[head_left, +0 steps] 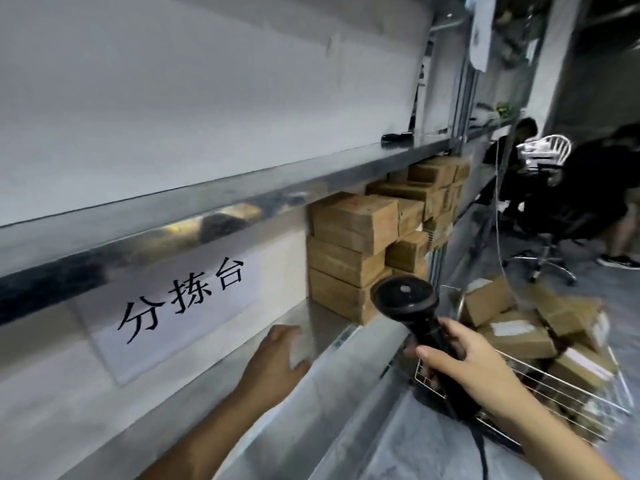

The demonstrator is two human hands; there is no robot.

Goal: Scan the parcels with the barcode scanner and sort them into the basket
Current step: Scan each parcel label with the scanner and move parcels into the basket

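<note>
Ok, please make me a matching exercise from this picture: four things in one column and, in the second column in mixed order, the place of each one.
Things
1. barcode scanner
2. stacked parcels
3. wire basket
4. paper sign

Places
A. stuck flat on the pale panel, at the left
B. held in the right hand
C. low at the right, with loose parcels inside
D. piled on the shelf, at its far end

Pairs: 1-B, 2-D, 3-C, 4-A
</note>
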